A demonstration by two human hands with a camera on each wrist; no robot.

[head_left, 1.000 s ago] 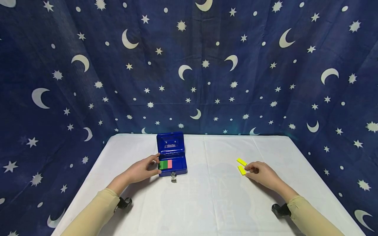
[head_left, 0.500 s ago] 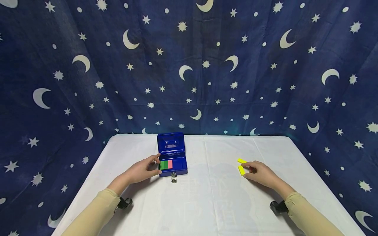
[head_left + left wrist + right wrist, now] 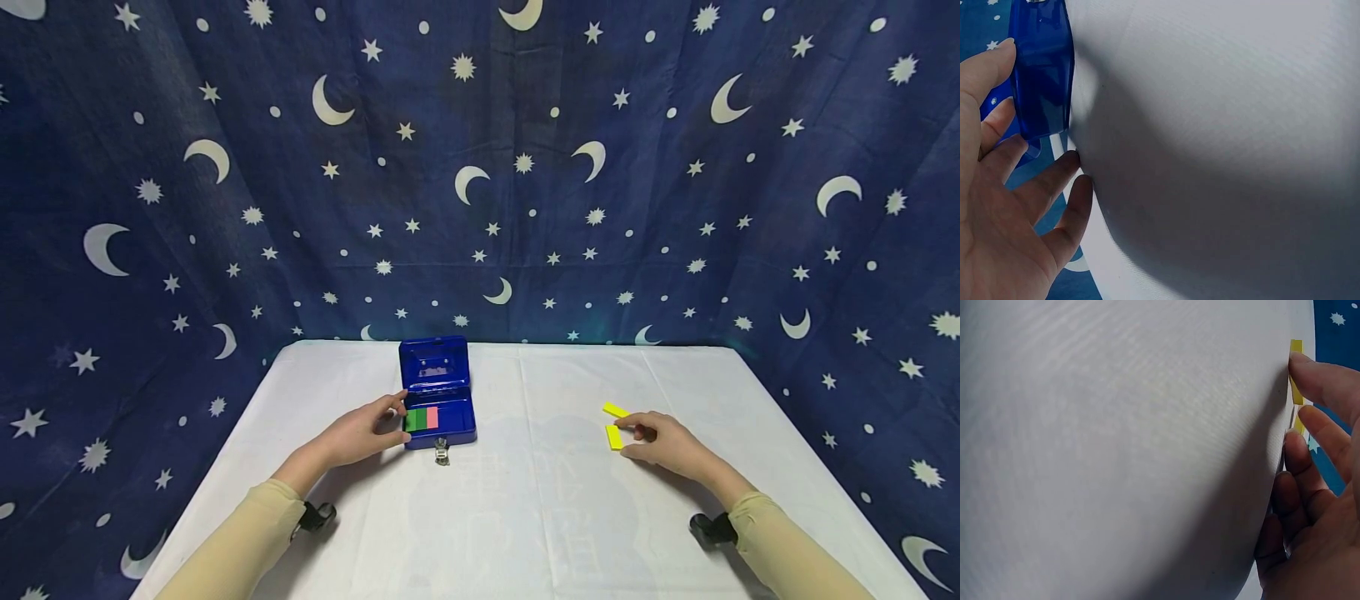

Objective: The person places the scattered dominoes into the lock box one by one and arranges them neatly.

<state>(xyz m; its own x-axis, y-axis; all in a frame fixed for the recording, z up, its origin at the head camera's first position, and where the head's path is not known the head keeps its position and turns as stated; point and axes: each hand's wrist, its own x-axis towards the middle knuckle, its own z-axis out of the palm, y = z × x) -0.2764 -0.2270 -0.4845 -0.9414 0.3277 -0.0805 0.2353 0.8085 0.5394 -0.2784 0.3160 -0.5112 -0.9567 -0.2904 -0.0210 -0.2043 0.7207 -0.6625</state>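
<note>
A blue metal cash box (image 3: 456, 414) stands with its lid (image 3: 432, 361) up, left of the table's middle. Inside it, at the left end, lie green (image 3: 416, 419) and pink blocks (image 3: 432, 417) side by side. My left hand (image 3: 360, 429) touches the box's left end with thumb and index finger; the other fingers are spread loosely. On the right, my right hand (image 3: 667, 446) has thumb and index finger at opposite ends of the nearer yellow block (image 3: 614, 437), which lies on the cloth. A second yellow block (image 3: 616, 410) lies just behind it, partly hidden by the index finger.
A white cloth covers the table (image 3: 510, 517). A metal latch (image 3: 441, 452) hangs from the box's front. Dark blue star-patterned curtain (image 3: 517, 233) encloses the back and sides. A black wrist camera (image 3: 318, 515) sits under each forearm.
My right hand has shifted slightly left over the yellow blocks, and the nearer block has turned and slid a little towards me. My left hand stays at the cash box.
</note>
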